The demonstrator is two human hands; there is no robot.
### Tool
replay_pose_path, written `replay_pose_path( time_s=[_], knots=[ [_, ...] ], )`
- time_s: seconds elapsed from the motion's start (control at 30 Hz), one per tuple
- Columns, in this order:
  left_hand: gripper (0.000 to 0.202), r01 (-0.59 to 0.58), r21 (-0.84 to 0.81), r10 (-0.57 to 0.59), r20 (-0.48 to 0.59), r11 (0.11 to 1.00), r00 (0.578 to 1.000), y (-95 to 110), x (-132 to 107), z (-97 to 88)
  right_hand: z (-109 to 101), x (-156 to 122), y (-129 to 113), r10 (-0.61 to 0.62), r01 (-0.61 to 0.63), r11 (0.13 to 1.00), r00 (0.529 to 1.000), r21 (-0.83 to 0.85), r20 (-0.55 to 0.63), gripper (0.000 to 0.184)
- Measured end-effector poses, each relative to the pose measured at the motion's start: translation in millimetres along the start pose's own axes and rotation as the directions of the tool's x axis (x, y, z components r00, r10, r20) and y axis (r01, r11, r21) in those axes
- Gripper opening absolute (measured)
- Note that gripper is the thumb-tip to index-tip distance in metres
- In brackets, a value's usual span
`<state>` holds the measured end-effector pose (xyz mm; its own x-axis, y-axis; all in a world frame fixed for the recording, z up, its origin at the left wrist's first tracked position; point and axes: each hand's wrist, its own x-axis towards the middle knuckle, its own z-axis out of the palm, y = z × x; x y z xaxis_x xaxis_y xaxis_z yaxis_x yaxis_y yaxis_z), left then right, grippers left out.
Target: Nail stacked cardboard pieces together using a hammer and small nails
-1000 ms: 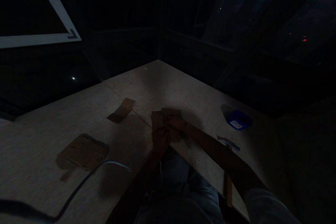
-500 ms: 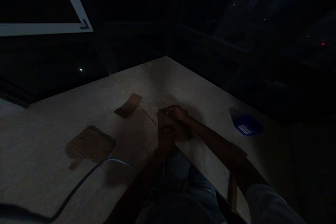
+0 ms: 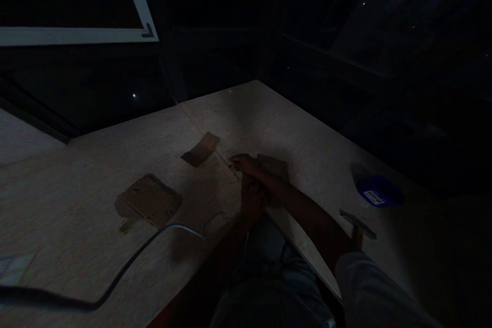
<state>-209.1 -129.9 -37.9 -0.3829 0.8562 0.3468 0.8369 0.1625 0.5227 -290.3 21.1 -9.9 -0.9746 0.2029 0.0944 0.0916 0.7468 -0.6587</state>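
Observation:
A brown cardboard piece (image 3: 275, 166) lies near the table's front edge, partly hidden under my arms. Curled over its near part is my left hand (image 3: 253, 204), holding it against the table. My right hand (image 3: 245, 164) reaches across to the cardboard's left side, its fingers pinched together. Something small and pale shows at those fingertips, too dark to name. A folded cardboard strip (image 3: 202, 149) rests on the table just beyond, to the left.
Further left lies a flat cardboard slab (image 3: 149, 200). A dark cable (image 3: 142, 252) arcs over the near left table. On the right are a blue plastic container (image 3: 378, 190) and a hammer (image 3: 357, 224). Dark window panes border the table (image 3: 246, 107).
My right hand has moved left off the cardboard's upper part, baring more of it. My left hand stays on the cardboard. The view has turned slightly left, shifting everything rightward.

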Motion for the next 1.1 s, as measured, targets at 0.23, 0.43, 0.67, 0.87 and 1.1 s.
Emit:
replay_pose_path(
  time_s=[0.23,0.43,0.67,0.87,1.1],
  knots=[
    [0.026,-0.036,-0.048,0.036,-0.006,0.998,0.999,-2,1,-3.5,-62,-57,6,0.124,-0.138,0.986,0.982,-0.095,-0.140,0.033],
    [0.030,-0.044,-0.020,0.045,0.017,0.999,0.999,-1,1,-5.4,-100,-140,22,0.189,-0.198,0.958,0.980,-0.208,-0.065,0.024],
    [0.031,-0.008,-0.020,0.009,0.044,1.000,0.999,1,1,-7.5,-84,-151,29,0.194,-0.187,0.965,0.981,-0.186,0.019,0.018],
    [0.032,-0.011,-0.016,0.012,0.024,1.000,1.000,-1,0,-3.8,-85,-146,27,0.191,-0.188,0.976,0.981,-0.106,0.019,0.022],
    [0.026,0.001,-0.005,-0.001,0.040,1.000,0.999,2,1,-6.5,-89,-149,21,0.174,-0.174,0.985,0.985,-0.010,0.001,0.017]
  ],
)
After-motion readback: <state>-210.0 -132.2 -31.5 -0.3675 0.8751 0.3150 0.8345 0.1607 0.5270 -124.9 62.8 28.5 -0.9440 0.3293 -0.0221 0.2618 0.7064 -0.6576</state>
